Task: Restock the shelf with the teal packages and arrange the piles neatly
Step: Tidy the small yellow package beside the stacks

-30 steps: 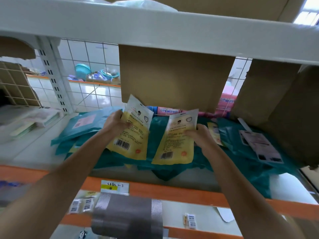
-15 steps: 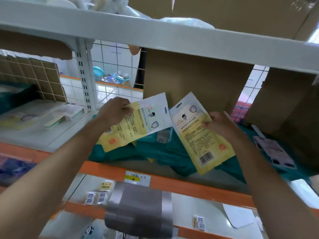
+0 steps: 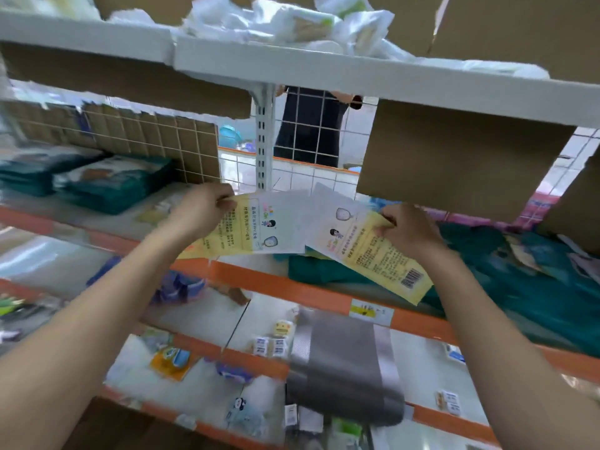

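L hand (image 3: 201,212) is pinching the L pack (image 3: 256,230), R hand (image 3: 412,232) the R pack (image 3: 373,254), both grips clamped; prob. clearing these yellow strays off the teal pile (image 3: 315,272).

The metal shelf (image 3: 253,279) has white boards and orange front rails. On its middle board a loose heap of teal packages (image 3: 519,287) sprawls at the right, and 2 tidier teal stacks (image 3: 113,186) sit side by side at the left. The top board carries white packets (image 3: 308,24). On the lower board lie a grey pouch (image 3: 344,362) and an orange packet (image 3: 172,358).
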